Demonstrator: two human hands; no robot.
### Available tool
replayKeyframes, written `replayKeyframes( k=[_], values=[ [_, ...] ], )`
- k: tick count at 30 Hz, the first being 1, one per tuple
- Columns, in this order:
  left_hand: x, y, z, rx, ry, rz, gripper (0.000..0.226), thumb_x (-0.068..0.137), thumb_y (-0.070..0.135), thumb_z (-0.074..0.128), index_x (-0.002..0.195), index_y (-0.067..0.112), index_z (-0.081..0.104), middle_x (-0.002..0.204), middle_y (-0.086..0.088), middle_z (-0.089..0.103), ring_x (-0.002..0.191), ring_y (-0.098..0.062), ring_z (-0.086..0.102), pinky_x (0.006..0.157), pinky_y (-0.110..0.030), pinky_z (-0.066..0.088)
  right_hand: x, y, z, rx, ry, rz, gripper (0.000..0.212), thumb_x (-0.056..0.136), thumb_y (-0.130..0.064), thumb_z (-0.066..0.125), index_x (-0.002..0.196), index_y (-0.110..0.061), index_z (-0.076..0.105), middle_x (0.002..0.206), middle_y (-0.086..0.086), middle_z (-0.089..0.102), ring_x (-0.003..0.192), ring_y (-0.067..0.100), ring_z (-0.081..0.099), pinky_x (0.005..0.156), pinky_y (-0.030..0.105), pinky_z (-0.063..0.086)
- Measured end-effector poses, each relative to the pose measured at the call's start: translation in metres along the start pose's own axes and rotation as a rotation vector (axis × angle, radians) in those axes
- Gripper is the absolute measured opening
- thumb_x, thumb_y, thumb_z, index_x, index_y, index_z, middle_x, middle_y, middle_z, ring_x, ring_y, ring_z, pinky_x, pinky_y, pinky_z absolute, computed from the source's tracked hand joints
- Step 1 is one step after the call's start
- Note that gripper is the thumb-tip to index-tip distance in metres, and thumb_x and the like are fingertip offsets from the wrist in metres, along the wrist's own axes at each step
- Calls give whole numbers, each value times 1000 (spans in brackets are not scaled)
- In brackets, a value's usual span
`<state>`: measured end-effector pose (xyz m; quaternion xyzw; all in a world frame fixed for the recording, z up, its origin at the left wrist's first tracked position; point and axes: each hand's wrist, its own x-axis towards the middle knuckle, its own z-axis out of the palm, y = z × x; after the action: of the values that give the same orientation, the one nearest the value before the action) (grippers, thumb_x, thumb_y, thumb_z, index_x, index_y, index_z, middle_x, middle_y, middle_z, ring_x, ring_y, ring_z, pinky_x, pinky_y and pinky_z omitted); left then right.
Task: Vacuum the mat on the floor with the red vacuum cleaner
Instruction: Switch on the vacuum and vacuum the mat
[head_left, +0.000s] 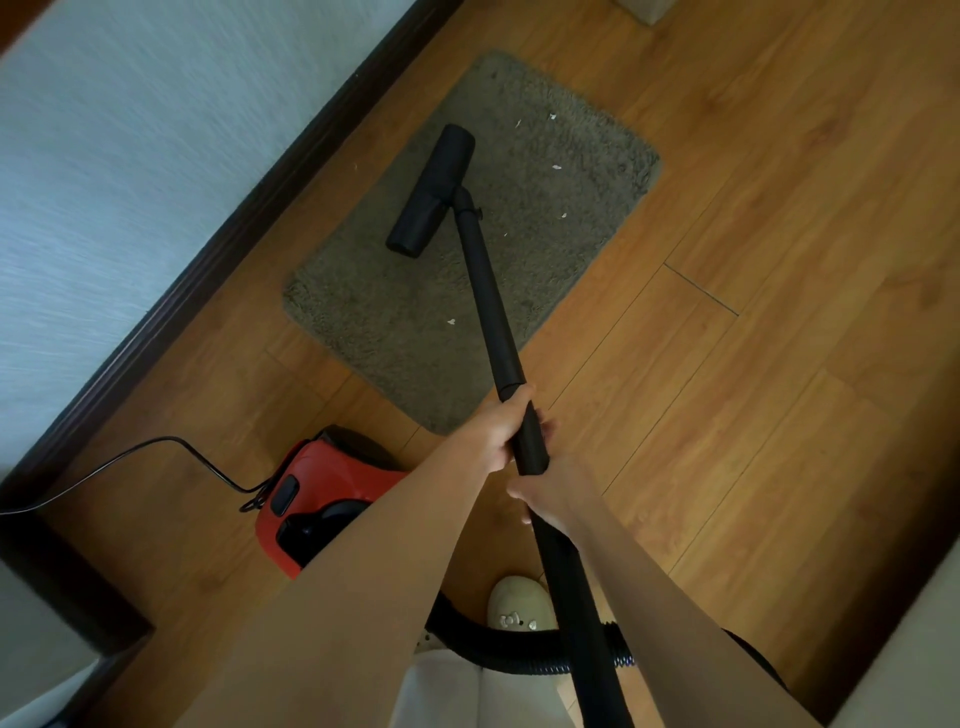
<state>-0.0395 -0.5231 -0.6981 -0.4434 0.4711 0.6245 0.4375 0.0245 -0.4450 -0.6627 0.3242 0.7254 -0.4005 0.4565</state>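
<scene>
Wood floor (753, 218) carries the mat (467, 249), head (431, 191) resting on it. Vacuum (322, 493) beside the mat, half hidden behind an arm. Left hand (501, 431) and right hand (553, 491) both grip the wand (488, 301).

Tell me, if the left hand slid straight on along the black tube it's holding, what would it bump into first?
Probably the vacuum head at the tube's far end, resting on the mat. The left hand grips the tube, and nothing else sits along it.

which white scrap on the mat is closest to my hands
The scrap lying alone just left of the wand; the others sit farther up, right of the nozzle.
</scene>
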Motion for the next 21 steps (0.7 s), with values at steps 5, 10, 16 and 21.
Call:
replayKeyframes(
  k=[5, 10, 16, 21],
  values=[
    [-4, -2, -5, -18, 29, 11, 28, 90, 25, 61, 106, 5, 50, 66, -5, 57, 51, -15, 57, 59, -32, 55, -28, 24, 4, 259, -166, -22, 12, 84, -7, 59, 93, -7, 50, 57, 7, 55, 45, 15, 52, 46, 24, 45],
    [-8, -7, -8, -42, 66, 11, 27, 90, 26, 61, 105, 6, 51, 68, -4, 57, 54, -14, 56, 55, -31, 52, -40, 47, 13, 311, -166, -46, 18, 87, -17, 61, 100, -10, 50, 57, 5, 54, 42, 12, 50, 44, 22, 44],
    [-8, -15, -7, -110, 69, -17, 23, 89, 28, 63, 94, 7, 55, 69, -5, 60, 56, -15, 59, 58, -31, 54, -31, 64, 24, 151, -5, -134, 25, 90, -35, 57, 98, -13, 49, 68, 7, 50, 50, 16, 48, 48, 27, 45],
    [-7, -29, -9, -115, 25, 9, 21, 87, 23, 66, 89, 3, 59, 74, -9, 65, 67, -17, 63, 74, -30, 55, -19, 65, 31, 104, 12, -153, 23, 89, -35, 57, 87, -15, 46, 67, 5, 50, 50, 17, 49, 49, 29, 45]
  ],
)
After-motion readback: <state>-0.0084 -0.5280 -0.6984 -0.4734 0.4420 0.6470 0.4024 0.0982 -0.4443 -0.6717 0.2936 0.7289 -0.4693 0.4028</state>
